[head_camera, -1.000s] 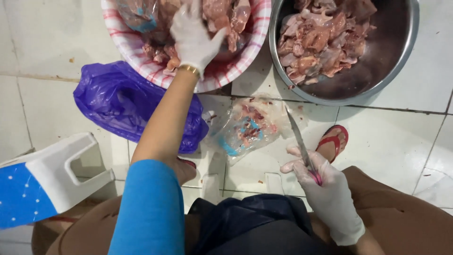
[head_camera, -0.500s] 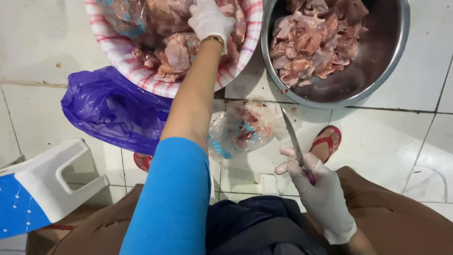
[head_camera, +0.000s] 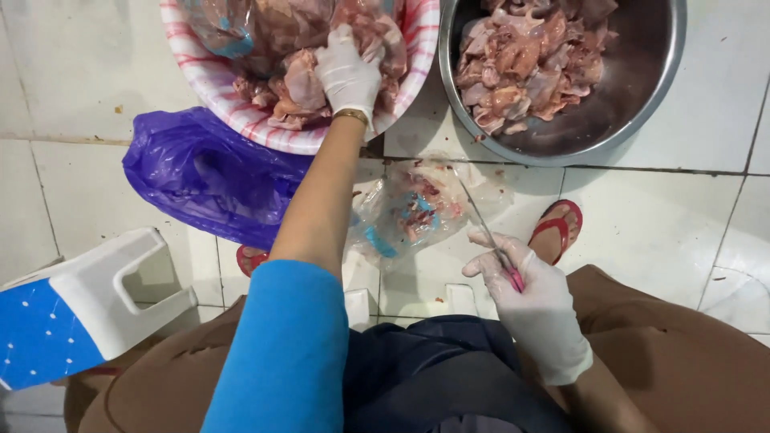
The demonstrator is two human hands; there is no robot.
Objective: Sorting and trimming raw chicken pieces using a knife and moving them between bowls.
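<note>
My left hand [head_camera: 346, 76], in a white glove with a gold bracelet at the wrist, reaches into a pink-striped basin [head_camera: 220, 92] and closes on a piece of raw chicken [head_camera: 301, 80]. Near my lap, my gloved right hand [head_camera: 525, 293] grips a thin knife [head_camera: 481, 224] with a pink handle, blade pointing away from me. A steel bowl [head_camera: 642, 96] at the top right holds several cut chicken pieces [head_camera: 525, 64]. Between the bowls and me lies a clear plastic bag [head_camera: 413, 212] with scraps on the tiled floor.
A crumpled purple plastic bag [head_camera: 200, 180] lies left of my arm. At the lower left a white and blue plastic stool [head_camera: 72, 309] is tipped on its side. My foot in a red sandal [head_camera: 557, 228] rests on the white floor tiles [head_camera: 658, 224].
The view has shifted so the bowls sit lower in frame. My left hand has gone deeper into the striped basin and closed on a piece of chicken. The right hand keeps the knife in place.
</note>
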